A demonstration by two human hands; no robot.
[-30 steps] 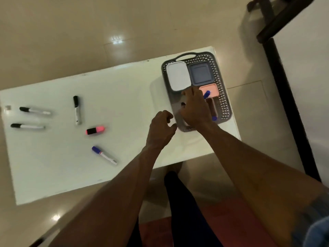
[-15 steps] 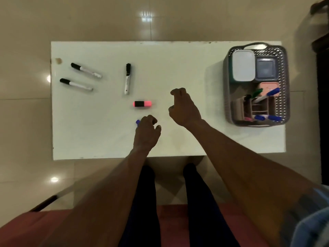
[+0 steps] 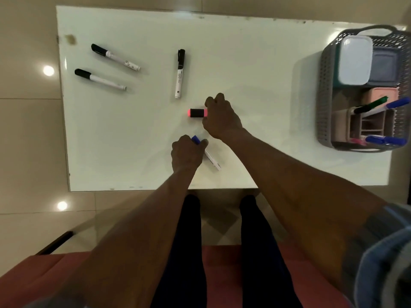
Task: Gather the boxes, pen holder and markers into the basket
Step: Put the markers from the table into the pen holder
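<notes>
On the white table (image 3: pixel 255 63) my right hand (image 3: pixel 221 120) closes on the right end of a pink highlighter (image 3: pixel 196 112) with a black cap. My left hand (image 3: pixel 186 153) grips a blue-capped white marker (image 3: pixel 211 158) lying near the front edge. Three black-capped markers lie further left: two at the far left (image 3: pixel 115 57) (image 3: pixel 100 79) and one nearer the middle (image 3: pixel 179 73). The grey basket (image 3: pixel 323 85) at the right holds a white-lidded box (image 3: pixel 354 61), a grey box (image 3: pixel 384 65), a pink box (image 3: pixel 378 96) and a pen holder (image 3: pixel 369 127) with several markers.
A brown stain (image 3: pixel 70 39) marks the table's far left corner. My dark-trousered legs (image 3: pixel 189 241) and a red seat (image 3: pixel 44 274) are below the table's front edge. Tiled floor surrounds the table.
Both hands have moved away from the basket leftward to the middle of the table. The right hand has closed on the pink highlighter and the left on the blue marker.
</notes>
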